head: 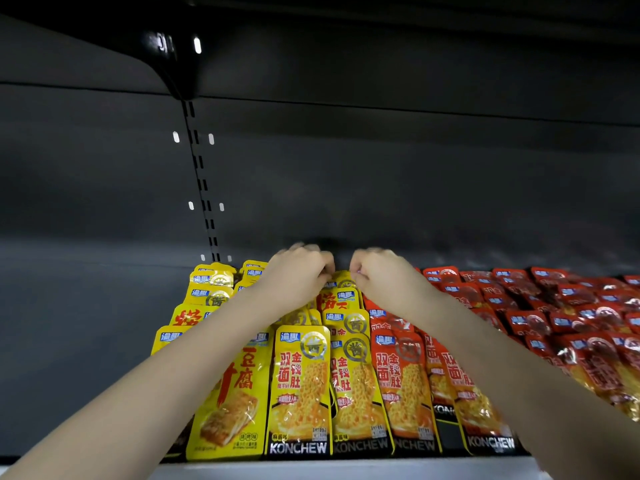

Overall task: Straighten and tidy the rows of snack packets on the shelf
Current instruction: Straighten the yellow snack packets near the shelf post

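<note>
Two hands worked at the back of the shelf [104,341], and the tidying looked only part done. Left of the left hand [298,271], the yellow tofu packets [230,403] ran in one leaning row, about five tops showing, fairly even. That hand was curled over the rear packets, fingers bent as if pinching one, though blur hid exactly what it held. Between and below the two hands stood the yellow tripe packets [299,389] in what looked like two rows, roughly three or four showing in each; the front ones stood square, the rear ones sat skewed. The right hand [377,275] was likewise clenched at the same rear spot, its grip unclear. Beneath and right of it, the red packets [405,386] began in two upright rows, then spread into a loose heap of well over a dozen, lying flat and crooked, judged untouched and the largest job left.
</note>
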Demonstrator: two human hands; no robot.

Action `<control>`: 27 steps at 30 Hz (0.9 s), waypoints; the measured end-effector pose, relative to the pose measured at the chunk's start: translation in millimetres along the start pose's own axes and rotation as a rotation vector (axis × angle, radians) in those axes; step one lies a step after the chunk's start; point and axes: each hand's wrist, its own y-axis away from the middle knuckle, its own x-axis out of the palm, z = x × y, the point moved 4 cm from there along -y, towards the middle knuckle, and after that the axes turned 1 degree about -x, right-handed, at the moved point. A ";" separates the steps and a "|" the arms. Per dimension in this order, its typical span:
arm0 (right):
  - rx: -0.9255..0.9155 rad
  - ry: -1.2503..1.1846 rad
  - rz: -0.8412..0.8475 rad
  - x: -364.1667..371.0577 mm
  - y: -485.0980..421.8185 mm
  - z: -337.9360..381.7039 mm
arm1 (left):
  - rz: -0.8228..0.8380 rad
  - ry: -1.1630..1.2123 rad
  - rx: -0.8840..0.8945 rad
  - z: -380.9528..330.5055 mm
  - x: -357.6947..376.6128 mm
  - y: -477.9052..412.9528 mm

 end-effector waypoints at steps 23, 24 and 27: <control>0.010 0.212 -0.074 8.5 19.4 15.0 | 0.044 -0.053 0.002 -6.3 5.4 19.3; 0.019 0.200 -0.075 7.3 20.9 14.8 | 0.031 -0.050 0.005 -6.9 4.0 20.3; 0.030 0.180 -0.097 -0.1 28.1 14.1 | -0.005 -0.065 0.040 -10.4 -2.4 26.1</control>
